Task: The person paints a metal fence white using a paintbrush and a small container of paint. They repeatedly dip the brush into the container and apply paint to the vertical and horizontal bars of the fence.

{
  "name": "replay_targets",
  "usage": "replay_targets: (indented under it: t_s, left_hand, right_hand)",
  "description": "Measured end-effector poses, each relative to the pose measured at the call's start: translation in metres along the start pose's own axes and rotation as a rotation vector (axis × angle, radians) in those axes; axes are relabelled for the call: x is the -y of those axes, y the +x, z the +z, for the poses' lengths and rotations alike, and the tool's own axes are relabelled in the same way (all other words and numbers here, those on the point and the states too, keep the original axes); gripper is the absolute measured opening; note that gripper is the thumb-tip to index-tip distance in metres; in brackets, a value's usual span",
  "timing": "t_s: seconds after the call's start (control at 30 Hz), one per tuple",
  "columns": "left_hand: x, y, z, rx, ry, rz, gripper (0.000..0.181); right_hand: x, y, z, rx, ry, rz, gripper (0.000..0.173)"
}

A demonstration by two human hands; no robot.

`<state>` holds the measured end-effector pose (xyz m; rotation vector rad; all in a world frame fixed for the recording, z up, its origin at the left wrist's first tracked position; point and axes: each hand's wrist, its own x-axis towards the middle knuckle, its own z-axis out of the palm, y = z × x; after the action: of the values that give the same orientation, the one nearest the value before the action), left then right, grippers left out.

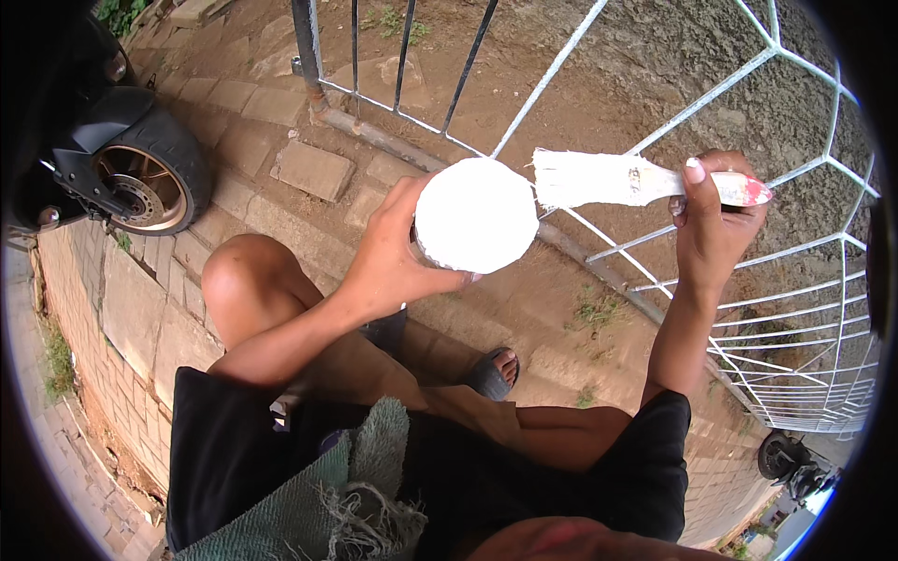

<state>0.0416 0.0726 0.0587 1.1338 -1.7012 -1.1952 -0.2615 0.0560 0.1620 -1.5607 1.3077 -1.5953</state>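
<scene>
My left hand (396, 256) grips a round container of white paint (477, 214) by its side, with the bright white top facing me. In my right hand (719, 210) is a flat paintbrush (659, 184), held by its red-tipped handle. White paint coats its bristles, which point left and appear at the container's right rim; I cannot tell whether they touch it. Behind both stands a metal fence (736, 63) with white bars. Several upright bars (403, 56) at its upper left are still dark, above a white lower rail.
A motorcycle's rear wheel (144, 172) stands at the left on the paving. A loose paving block (313, 168) lies near the fence's rusty base pipe (379, 137). Another motorcycle (793, 463) is at the lower right. A green cloth (309, 498) hangs over my black shirt.
</scene>
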Motion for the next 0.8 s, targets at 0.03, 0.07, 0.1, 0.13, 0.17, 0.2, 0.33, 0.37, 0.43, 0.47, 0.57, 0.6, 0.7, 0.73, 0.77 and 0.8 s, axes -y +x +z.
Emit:
replay_targets:
  t_s: [0.03, 0.07, 0.1, 0.13, 0.17, 0.2, 0.33, 0.37, 0.43, 0.47, 0.57, 0.6, 0.7, 0.73, 0.77, 0.8]
  left_hand:
    - [-0.001, 0.001, -0.001, 0.004, 0.011, 0.009, 0.091]
    - [-0.002, 0.001, -0.002, 0.007, 0.023, 0.018, 0.091]
    - [-0.003, 0.001, -0.003, 0.006, 0.020, 0.007, 0.091]
    - [-0.006, 0.000, -0.004, 0.005, 0.018, -0.004, 0.091]
    - [-0.009, 0.000, -0.005, 0.006, 0.015, -0.015, 0.091]
    - [-0.011, -0.001, -0.006, -0.002, 0.003, 0.011, 0.091]
    - [-0.028, -0.005, -0.015, 0.029, -0.016, 0.114, 0.093]
    - [-0.036, -0.006, -0.019, 0.050, -0.011, 0.139, 0.093]
    - [-0.044, -0.007, -0.021, 0.073, -0.062, 0.145, 0.095]
    - [-0.045, -0.007, -0.021, 0.079, -0.081, 0.163, 0.095]
    - [-0.038, -0.004, -0.022, 0.125, -0.106, 0.162, 0.094]
    - [-0.035, -0.004, -0.023, 0.139, -0.112, 0.147, 0.094]
    - [-0.032, -0.002, -0.027, 0.164, -0.096, 0.097, 0.093]
    - [-0.031, -0.004, -0.029, 0.164, -0.077, 0.074, 0.092]
    - [-0.032, -0.005, -0.031, 0.157, -0.066, 0.066, 0.092]
    - [-0.034, -0.007, -0.033, 0.158, -0.054, 0.061, 0.092]
  right_hand:
    - [-0.002, -0.001, -0.001, 0.015, 0.053, 0.028, 0.014]
    - [-0.004, -0.002, -0.001, 0.038, -0.002, 0.051, 0.014]
    - [-0.004, -0.001, 0.000, 0.001, -0.040, 0.044, 0.014]
    - [-0.003, 0.000, 0.002, -0.037, -0.078, 0.036, 0.014]
    - [-0.002, 0.001, 0.003, -0.075, -0.117, 0.028, 0.014]
    - [0.000, 0.005, 0.000, -0.114, -0.143, 0.029, 0.015]
    - [0.013, 0.017, 0.002, -0.207, -0.149, -0.043, 0.016]
    - [0.020, 0.023, 0.007, -0.227, -0.238, -0.136, 0.015]
    - [0.036, 0.041, 0.020, -0.271, -0.395, -0.325, 0.014]
    - [0.037, 0.055, 0.024, -0.257, -0.522, -0.564, 0.013]
    - [0.046, 0.101, 0.030, -0.141, -1.045, -1.226, 0.013]
    - [0.048, 0.105, 0.034, -0.072, -1.180, -1.246, 0.018]
    - [0.031, 0.098, 0.046, 0.262, -1.383, -1.160, 0.016]
    - [0.019, 0.088, 0.052, 0.405, -1.392, -1.164, 0.016]
    - [0.014, 0.072, 0.059, 0.574, -1.385, -1.088, 0.012]
    - [0.013, 0.060, 0.061, 0.735, -1.377, -1.001, 0.008]
